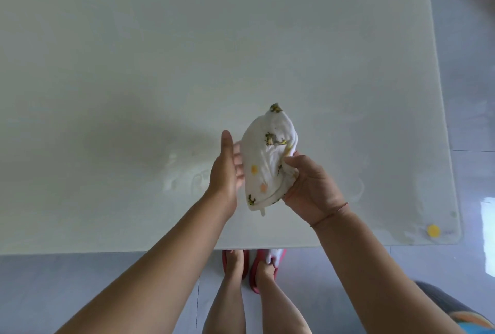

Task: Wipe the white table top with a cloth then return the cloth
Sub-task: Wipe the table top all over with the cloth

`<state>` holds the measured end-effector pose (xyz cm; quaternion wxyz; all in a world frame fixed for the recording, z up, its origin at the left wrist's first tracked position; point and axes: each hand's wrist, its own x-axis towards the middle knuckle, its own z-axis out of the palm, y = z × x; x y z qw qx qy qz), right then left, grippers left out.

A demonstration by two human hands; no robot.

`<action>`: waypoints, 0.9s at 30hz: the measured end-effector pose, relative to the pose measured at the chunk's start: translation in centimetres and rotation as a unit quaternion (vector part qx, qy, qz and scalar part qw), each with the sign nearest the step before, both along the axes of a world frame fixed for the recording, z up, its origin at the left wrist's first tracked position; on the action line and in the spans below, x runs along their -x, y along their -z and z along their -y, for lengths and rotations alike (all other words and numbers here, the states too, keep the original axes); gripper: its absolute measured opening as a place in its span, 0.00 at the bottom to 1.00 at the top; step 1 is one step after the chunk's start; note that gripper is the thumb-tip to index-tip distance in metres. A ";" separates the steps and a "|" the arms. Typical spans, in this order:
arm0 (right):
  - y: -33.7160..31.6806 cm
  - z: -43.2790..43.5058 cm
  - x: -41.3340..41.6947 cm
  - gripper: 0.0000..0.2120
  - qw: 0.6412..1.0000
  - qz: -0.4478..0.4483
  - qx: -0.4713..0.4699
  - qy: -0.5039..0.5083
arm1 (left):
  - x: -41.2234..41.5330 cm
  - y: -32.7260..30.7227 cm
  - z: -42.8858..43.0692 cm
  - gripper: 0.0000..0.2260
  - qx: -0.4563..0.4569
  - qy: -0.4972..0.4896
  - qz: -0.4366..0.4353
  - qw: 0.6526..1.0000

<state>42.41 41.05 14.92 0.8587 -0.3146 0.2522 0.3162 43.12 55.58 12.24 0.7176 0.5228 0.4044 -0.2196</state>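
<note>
The white table top (187, 52) fills most of the view. Above its near edge I hold a folded white cloth (265, 162) with small yellow, orange and dark prints. My right hand (308, 189) grips the cloth's right side, fingers curled round the fabric. My left hand (227, 167) is flat with straight fingers, its palm against the cloth's left side. The cloth is lifted off the table.
A round yellow sticker (433, 231) sits near the table's front right corner. Faint wet smears (187, 175) show on the surface left of my hands. The table's front edge runs just above my feet in red slippers (254, 269) on the grey floor.
</note>
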 end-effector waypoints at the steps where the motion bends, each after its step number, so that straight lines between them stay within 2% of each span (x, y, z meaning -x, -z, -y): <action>1: -0.1 0.4 -0.1 0.15 1.000 0.002 -0.013 0.001 | -0.2 -0.2 -0.2 0.32 0.089 -0.009 -0.032 0.995; 2: -0.2 0.8 -0.3 0.18 1.000 0.008 0.003 -0.007 | -0.3 -0.3 -0.3 0.34 0.145 -0.005 -0.037 0.989; 4: 0.3 1.6 -0.6 0.22 0.990 0.027 0.131 -0.050 | -0.6 -0.1 -0.2 0.27 0.133 0.026 -0.004 0.991; 6: 1.1 2.1 -0.8 0.20 0.938 0.055 0.329 -0.095 | -0.9 0.4 -0.1 0.17 0.033 0.059 0.035 0.997; 8: 1.8 2.1 -0.8 0.09 0.866 0.093 0.481 -0.098 | -1.3 0.9 0.4 0.10 -0.090 0.099 0.092 0.987; 11: 3.1 1.9 -0.5 0.06 0.770 0.149 0.610 -0.115 | -1.9 1.6 1.4 0.09 -0.301 0.179 0.204 0.914; 13: 4.1 2.0 -0.1 0.06 0.746 0.150 0.642 -0.094 | -2.5 2.1 1.8 0.09 -0.367 0.183 0.238 0.880; 16: 5.2 2.6 0.6 0.07 0.727 0.098 0.675 -0.076 | -3.1 3.6 1.7 0.10 -0.429 0.223 0.253 0.838; 20: 5.7 3.1 0.8 0.05 0.678 0.071 0.721 -0.123 | -2.8 4.6 0.6 0.17 -0.532 0.304 0.233 0.755; 22: 5.3 2.5 0.7 0.03 0.619 0.130 0.767 -0.110 | -2.5 4.7 0.1 0.21 -0.601 0.312 0.270 0.684; 24: 5.1 1.0 0.5 0.13 0.552 0.256 0.787 -0.104 | -2.3 4.9 -0.2 0.21 -0.619 0.339 0.344 0.619; 25: 5.3 0.1 0.5 0.18 0.527 0.314 0.778 -0.132 | -2.0 5.2 -0.3 0.21 -0.609 0.373 0.377 0.589; 27: 5.9 -1.4 0.6 0.26 0.505 0.373 0.740 -0.242 | -1.3 6.0 -0.8 0.22 -0.583 0.448 0.390 0.555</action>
